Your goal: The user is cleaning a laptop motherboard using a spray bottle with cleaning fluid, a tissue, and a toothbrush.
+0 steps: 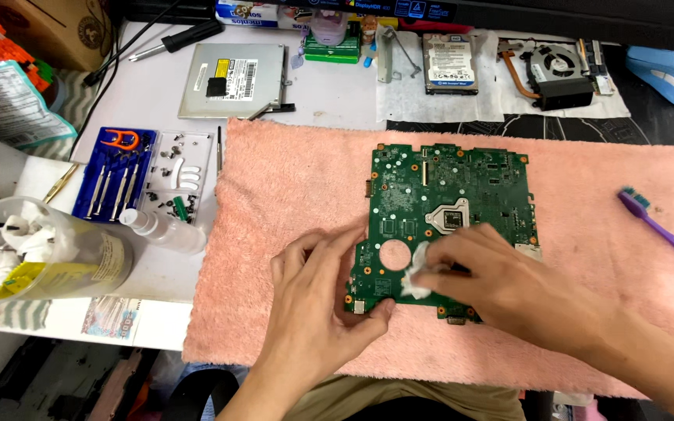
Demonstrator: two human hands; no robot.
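1. Landmark: the green rectangular circuit board (450,210) with a round hole, lying flat on the pink fluffy towel (290,179), right of the towel's centre.
2. Your left hand (317,300) sits at the board's lower left corner. Fingers curled, thumb tip on the board's bottom edge, fingertips at its left edge; it steadies the board rather than lifting it.
3. Your right hand (509,281) lies over the board's lower right part. Fingers closed on a small white crumpled wipe (415,273), pressed to the board just right of the round hole.
4. Purple toothbrush with green bristles (665,234): on the towel, well to the right of the board, apart from both hands.
5. Above the board, off the towel: silver hard drive (448,64), black cooling fan with copper pipe (555,72), flat grey optical drive (232,79).
6. Left of the board, off the towel: small white spray bottle (164,228), blue screwdriver case (115,173), clear tray of screws (175,181), clear plastic cup stuffed with used tissue (40,249).
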